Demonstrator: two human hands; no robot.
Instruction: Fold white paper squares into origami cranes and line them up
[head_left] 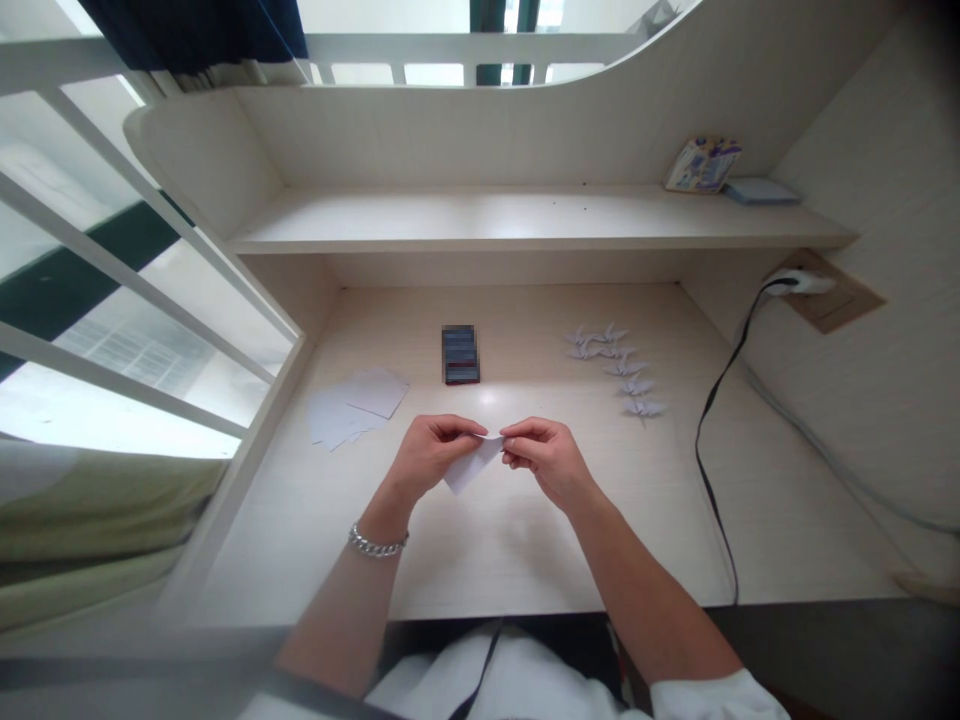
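A folded white paper triangle [469, 466] hangs just above the desk [525, 540], point down. My left hand [431, 452] pinches its upper left edge with closed fingers, and a silver chain bracelet [377, 543] sits on that wrist. My right hand [541, 455] pinches the upper right corner of the same paper, fingers closed. Both hands meet at the paper's top edge, in the middle of the desk.
A loose stack of white paper sheets [352, 405] lies left of my hands. A dark phone [460, 354] rests behind them. Several folded paper cranes [619, 368] lie in a row at right. A black cable [712, 440] runs from a wall plug [802, 283] over the desk's front edge. The shelf [525, 225] holds a small packet [703, 164].
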